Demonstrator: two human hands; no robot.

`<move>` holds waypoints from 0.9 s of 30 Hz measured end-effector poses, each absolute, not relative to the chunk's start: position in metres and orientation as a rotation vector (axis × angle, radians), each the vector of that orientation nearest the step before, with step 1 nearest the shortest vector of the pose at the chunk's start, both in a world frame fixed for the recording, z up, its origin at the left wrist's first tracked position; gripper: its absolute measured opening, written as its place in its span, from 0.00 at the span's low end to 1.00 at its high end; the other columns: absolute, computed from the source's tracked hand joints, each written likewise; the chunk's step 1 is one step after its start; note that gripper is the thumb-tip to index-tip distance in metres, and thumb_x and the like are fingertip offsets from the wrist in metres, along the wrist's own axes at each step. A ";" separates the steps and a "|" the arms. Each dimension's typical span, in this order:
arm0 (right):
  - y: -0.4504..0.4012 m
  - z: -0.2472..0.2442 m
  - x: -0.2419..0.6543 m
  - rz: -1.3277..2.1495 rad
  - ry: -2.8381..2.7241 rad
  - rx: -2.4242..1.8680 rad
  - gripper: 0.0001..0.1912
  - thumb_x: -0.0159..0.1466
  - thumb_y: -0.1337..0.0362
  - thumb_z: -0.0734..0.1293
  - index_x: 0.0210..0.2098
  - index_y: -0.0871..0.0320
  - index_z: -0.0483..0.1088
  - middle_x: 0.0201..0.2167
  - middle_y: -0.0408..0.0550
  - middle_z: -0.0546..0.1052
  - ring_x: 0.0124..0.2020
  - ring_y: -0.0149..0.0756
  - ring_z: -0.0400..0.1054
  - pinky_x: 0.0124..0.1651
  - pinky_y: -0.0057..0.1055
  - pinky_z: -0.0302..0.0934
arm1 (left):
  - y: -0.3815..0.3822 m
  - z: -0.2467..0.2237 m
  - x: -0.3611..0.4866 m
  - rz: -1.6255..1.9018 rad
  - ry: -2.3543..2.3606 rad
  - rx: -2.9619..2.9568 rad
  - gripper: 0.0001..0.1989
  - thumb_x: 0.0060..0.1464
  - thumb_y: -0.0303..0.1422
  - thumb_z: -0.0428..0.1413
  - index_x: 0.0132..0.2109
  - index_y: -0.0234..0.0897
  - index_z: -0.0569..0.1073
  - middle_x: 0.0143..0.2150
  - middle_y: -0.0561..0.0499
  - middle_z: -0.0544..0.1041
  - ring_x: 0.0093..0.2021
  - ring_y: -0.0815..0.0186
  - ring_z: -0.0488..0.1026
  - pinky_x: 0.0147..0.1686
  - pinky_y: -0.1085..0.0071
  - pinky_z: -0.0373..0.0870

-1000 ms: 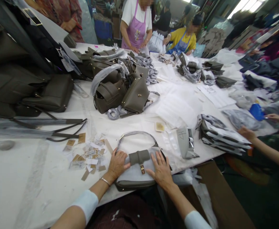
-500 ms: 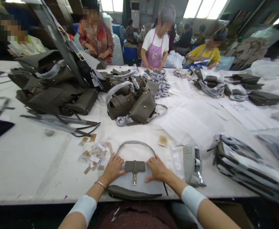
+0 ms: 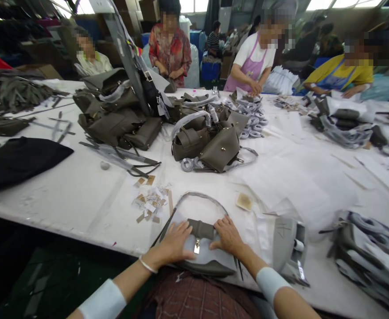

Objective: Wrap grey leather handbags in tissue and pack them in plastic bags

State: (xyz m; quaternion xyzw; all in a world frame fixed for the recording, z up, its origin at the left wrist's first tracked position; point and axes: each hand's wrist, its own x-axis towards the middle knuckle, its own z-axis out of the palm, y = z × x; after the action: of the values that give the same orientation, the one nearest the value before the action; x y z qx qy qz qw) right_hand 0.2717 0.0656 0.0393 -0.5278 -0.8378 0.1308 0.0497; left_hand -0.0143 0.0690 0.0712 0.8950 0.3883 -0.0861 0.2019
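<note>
An olive-grey handbag (image 3: 201, 229) lies at the table's near edge, with pale protective sheet over its front and a gold clasp (image 3: 197, 246) below the flap. Its wrapped handle (image 3: 203, 194) arches away from me. My left hand (image 3: 173, 243) rests on the bag's left front, fingers stretched out and thumb near the clasp. On the right side, my right hand (image 3: 229, 235) lies against the flap's edge with thumb and fingers apart. Both hands touch the bag without wrapping round it.
Paper tags (image 3: 151, 201) are scattered left of the handle. A yellowish block (image 3: 244, 201) lies beyond my right hand. Right of the bag stand a grey marked piece (image 3: 282, 243) and stacked bags (image 3: 363, 248). More handbags (image 3: 221, 150) are heaped farther back. Several co-workers stand across the table.
My left hand has slid from the bag's left side inward onto its front, close to the clasp. My right hand keeps its place on the bag. The view has swung left.
</note>
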 end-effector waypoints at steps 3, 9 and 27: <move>0.065 0.043 0.267 0.455 -2.557 -1.682 0.35 0.48 0.31 0.68 0.38 0.56 0.73 0.37 0.51 0.75 0.42 0.48 0.69 0.63 0.51 0.48 | 0.036 0.062 -0.020 -0.312 1.009 2.556 0.40 0.55 0.40 0.58 0.70 0.41 0.50 0.72 0.37 0.47 0.71 0.49 0.48 0.65 0.45 0.47; 0.090 0.064 0.263 0.755 -2.513 -1.965 0.35 0.51 0.38 0.71 0.47 0.57 0.73 0.44 0.56 0.77 0.51 0.53 0.68 0.65 0.53 0.44 | 0.049 0.045 -0.023 -0.115 1.057 2.722 0.39 0.54 0.17 0.46 0.70 0.47 0.49 0.72 0.43 0.49 0.70 0.52 0.51 0.64 0.45 0.50; 0.069 0.054 0.218 0.013 -2.626 -1.748 0.36 0.63 0.73 0.61 0.68 0.44 0.52 0.64 0.53 0.63 0.65 0.57 0.53 0.63 0.60 0.48 | 0.110 0.018 -0.008 0.146 1.057 2.763 0.42 0.53 0.15 0.41 0.71 0.50 0.45 0.70 0.47 0.56 0.70 0.51 0.49 0.64 0.36 0.43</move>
State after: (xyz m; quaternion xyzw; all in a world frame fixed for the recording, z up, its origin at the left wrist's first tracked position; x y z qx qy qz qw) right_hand 0.2181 0.0692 0.0542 -0.5541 -0.8324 0.0041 -0.0067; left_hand -0.0078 0.1101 0.0181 0.9291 0.3554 0.0491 0.0897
